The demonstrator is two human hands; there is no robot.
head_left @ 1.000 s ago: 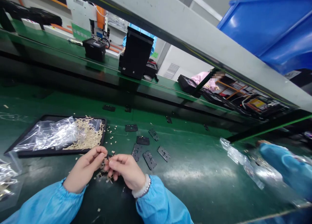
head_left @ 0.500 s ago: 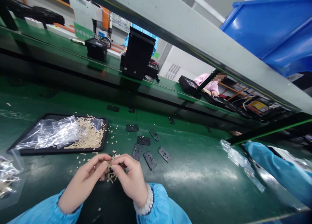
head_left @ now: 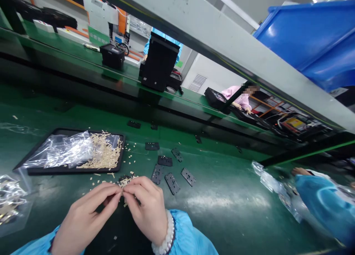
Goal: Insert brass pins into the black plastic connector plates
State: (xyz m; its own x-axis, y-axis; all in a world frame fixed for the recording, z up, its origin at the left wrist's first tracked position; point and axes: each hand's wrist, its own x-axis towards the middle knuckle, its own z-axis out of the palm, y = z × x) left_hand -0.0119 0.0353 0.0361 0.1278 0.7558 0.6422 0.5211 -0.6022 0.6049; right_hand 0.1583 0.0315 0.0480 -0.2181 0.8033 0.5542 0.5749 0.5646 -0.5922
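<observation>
Fingertips of my left hand (head_left: 90,212) and my right hand (head_left: 146,207) meet in a pinch over a small heap of tan strips (head_left: 126,180). Whatever sits between the fingertips is too small to make out. Left of the heap, a black tray (head_left: 120,162) holds tan strips (head_left: 107,153) and a clear plastic bag (head_left: 69,151). Several black perforated plates lie to the right of my hands, among them one plate (head_left: 172,183) and another plate (head_left: 188,177). Tiny tan squares are scattered between tray and plates.
A bag of shiny parts (head_left: 11,199) lies at the left edge. At right, a person's blue sleeve (head_left: 321,199) reaches beside clear plastic (head_left: 269,181). Behind stand a raised green shelf (head_left: 130,73) and a black panel (head_left: 161,62); a blue bin (head_left: 305,36) hangs above.
My hands have come together at the fingertips and sit slightly lower, baring more of the heap's top. The person's sleeve at right has shifted right. The whole view has moved slightly.
</observation>
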